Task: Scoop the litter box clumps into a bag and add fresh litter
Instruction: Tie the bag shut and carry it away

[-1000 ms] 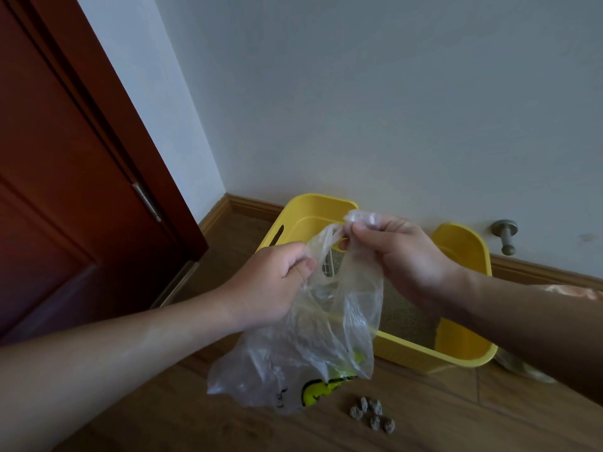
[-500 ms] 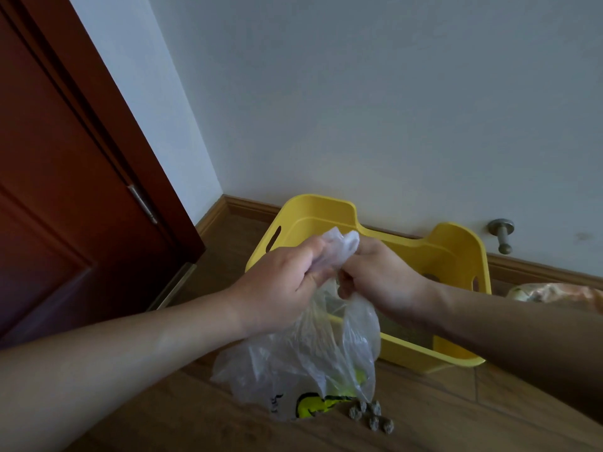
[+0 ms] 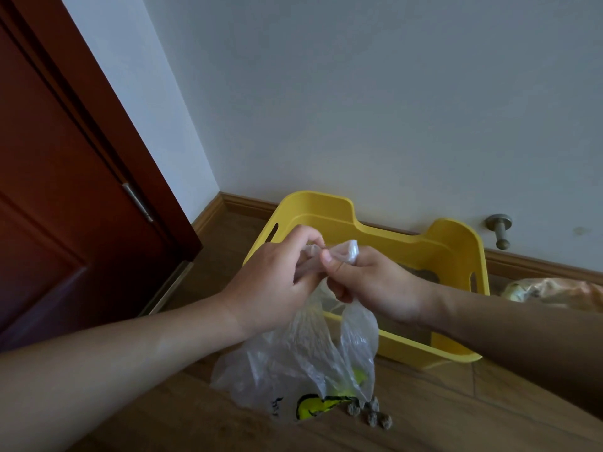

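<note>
1. Left hand point(image 3: 270, 282) and right hand point(image 3: 372, 285) both pinch the gathered top of the clear plastic bag point(image 3: 293, 363), with fingers curled and knuckles nearly touching. One second ago the hands were apart, holding the bag's mouth open.
2. The bag hangs from that pinch. Its bottom rests on the wooden floor point(image 3: 424, 402), just in front of the near wall of the yellow litter box point(image 3: 326, 203).
3. A few litter clumps point(image 3: 368, 414) lie loose on the floor at the bag's lower right edge, in the same position as before.
4. The litter box stands against the baseboard, near the room corner.
</note>
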{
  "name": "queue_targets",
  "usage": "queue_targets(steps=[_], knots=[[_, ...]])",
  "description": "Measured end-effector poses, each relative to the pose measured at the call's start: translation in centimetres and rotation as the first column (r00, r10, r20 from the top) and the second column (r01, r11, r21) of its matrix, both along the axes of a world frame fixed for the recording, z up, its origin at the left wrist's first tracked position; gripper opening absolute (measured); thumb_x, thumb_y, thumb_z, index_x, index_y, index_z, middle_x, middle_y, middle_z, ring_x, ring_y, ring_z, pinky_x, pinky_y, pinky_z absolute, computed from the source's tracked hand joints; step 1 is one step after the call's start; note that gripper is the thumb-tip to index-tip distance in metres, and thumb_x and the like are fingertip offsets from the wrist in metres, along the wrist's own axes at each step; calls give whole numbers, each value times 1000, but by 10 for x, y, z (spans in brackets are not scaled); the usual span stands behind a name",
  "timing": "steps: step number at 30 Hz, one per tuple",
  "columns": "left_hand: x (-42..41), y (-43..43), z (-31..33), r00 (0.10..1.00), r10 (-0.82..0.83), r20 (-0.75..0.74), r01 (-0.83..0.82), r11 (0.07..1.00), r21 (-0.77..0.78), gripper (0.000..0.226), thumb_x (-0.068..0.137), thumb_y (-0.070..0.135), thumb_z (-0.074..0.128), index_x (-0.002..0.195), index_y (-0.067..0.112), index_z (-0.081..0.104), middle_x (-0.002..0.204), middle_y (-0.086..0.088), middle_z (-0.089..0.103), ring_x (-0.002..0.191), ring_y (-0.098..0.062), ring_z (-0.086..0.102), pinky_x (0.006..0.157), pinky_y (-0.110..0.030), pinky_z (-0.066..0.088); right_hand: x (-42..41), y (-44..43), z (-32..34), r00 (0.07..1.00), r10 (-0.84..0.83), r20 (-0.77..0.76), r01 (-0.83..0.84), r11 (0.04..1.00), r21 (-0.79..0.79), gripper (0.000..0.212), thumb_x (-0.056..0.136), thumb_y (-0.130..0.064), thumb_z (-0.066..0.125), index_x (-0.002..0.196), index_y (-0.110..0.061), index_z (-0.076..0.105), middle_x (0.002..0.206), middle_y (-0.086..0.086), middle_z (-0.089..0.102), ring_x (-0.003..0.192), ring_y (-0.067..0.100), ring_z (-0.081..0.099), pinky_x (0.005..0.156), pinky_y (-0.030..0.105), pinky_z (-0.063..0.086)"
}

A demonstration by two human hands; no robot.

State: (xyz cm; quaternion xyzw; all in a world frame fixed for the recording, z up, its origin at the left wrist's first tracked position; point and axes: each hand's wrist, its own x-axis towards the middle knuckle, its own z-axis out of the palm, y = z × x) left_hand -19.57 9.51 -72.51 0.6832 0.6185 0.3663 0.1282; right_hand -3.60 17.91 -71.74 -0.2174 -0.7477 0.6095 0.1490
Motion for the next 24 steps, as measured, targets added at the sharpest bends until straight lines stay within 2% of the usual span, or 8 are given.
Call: queue_targets(steps=[3, 5, 8, 11, 15, 19, 21, 24], knots=[[2, 1, 0, 995, 19, 99, -20, 1000, 6, 24, 95, 34, 62, 82, 23, 46, 57, -5, 57, 47, -20, 46, 44, -42, 38, 1, 5, -1, 999, -41, 23, 41, 999, 10, 45, 101, -33, 44, 86, 5, 65, 69, 12, 51, 64, 21, 44, 63, 32, 40], [1, 1, -2, 993, 45, 108, -44, 999, -11, 35, 93, 35, 66, 71, 19, 45, 55, -5, 53, 50, -25, 44, 45, -42, 37, 2, 8, -2, 995, -95, 14, 95, 995, -15, 39, 99, -31, 48, 94, -1, 72, 70, 9, 58, 64, 18, 50, 63, 26, 44], [0, 3, -5, 986, 58, 154, -46, 996, -78, 48, 87, 31, 76, 58, 22, 38, 50, 9, 41, 49, -8, 33, 47, -28, 31, 2, 11, -6, 986, -165, -35, 161, 981, -108, 34, 99, -28, 52, 97, -1, 73, 71, 11, 62, 62, 14, 53, 60, 24, 45], [-1, 5, -7, 959, -8, 282, 38, 994, -102, 46, 82, 31, 75, 59, 24, 36, 56, 13, 37, 55, -5, 33, 54, -22, 31, 5, 15, -6, 972, -223, -67, 206, 957, -205, 29, 98, -24, 55, 83, -6, 71, 69, 15, 61, 59, 19, 53, 57, 27, 45], [3, 10, -4, 862, 18, 506, 61, 988, -139, 28, 75, 34, 75, 79, 22, 50, 72, -1, 59, 66, -17, 54, 61, -32, 45, 5, 16, -6, 969, -225, -102, 199, 957, -213, 28, 96, -17, 57, 86, 8, 67, 76, 23, 61, 68, 28, 52, 57, 26, 47], [1, 13, -3, 916, 54, 398, -8, 993, -117, 29, 74, 37, 74, 70, 19, 52, 73, -24, 63, 70, -44, 61, 64, -54, 49, 4, 16, -5, 976, -185, -114, 161, 968, -194, 28, 96, -14, 57, 92, 13, 66, 72, 18, 64, 63, 24, 54, 57, 24, 47], [0, 11, -4, 943, 56, 328, -21, 994, -108, 32, 73, 44, 70, 69, 18, 52, 69, -20, 60, 65, -38, 58, 62, -54, 47, 4, 15, -4, 978, -182, -100, 163, 970, -180, 27, 97, -13, 56, 92, 12, 65, 70, 14, 66, 61, 21, 56, 55, 23, 48], [1, 8, -3, 960, 46, 275, -23, 996, -86, 37, 75, 47, 67, 67, 14, 51, 59, -5, 49, 56, -21, 45, 54, -42, 43, 4, 17, -7, 973, -225, -56, 208, 954, -214, 24, 98, -17, 57, 91, 6, 61, 70, 17, 66, 58, 20, 60, 56, 28, 49]])
